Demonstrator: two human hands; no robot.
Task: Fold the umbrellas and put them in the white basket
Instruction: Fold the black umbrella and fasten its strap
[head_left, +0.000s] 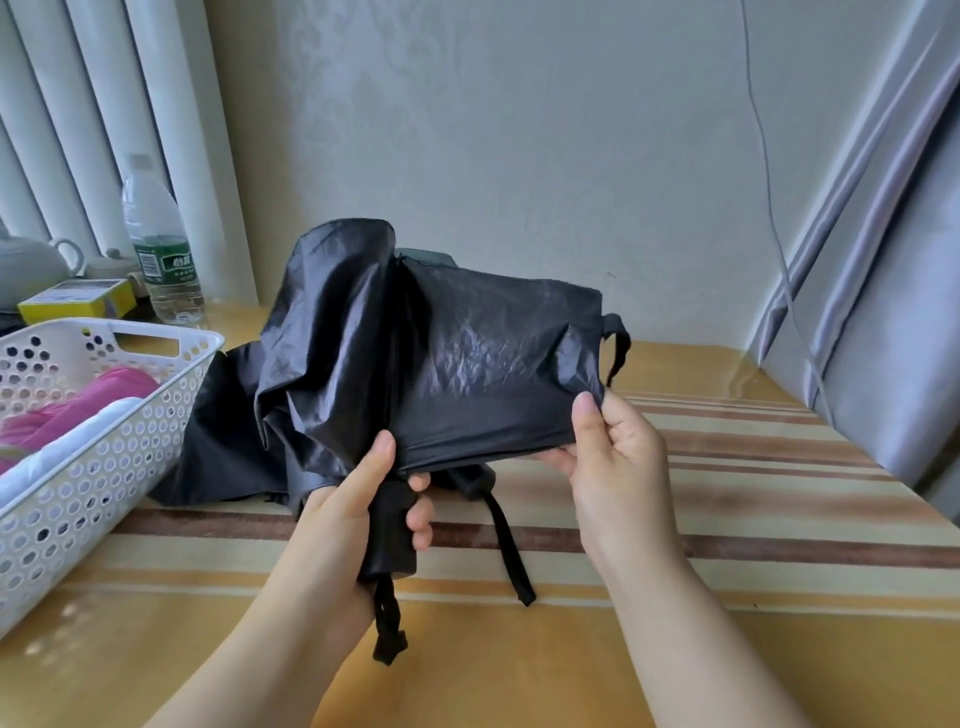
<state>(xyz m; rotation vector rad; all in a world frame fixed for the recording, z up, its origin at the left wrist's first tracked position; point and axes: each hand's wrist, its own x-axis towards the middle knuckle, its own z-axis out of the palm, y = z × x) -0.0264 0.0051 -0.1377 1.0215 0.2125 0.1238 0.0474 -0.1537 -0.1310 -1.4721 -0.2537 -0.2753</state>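
A collapsed black umbrella (447, 343) is held above the table, its canopy loose and crumpled. My left hand (363, 499) grips its black handle, thumb pressed up against the cloth; a wrist loop hangs below the handle. My right hand (608, 447) pinches the right edge of one canopy panel, which is stretched flat between my hands. A closing strap hangs from that panel's corner and another dangles toward the table. The white perforated basket (156, 415) stands at the left and holds a pink umbrella (78, 405) and a white one (67, 447).
The table (727, 519) has a striped yellow-brown cover under clear plastic. A water bottle (158, 244), a yellow box (78, 304) and a white teapot (31, 265) stand at the back left. A grey curtain (883, 312) hangs at the right.
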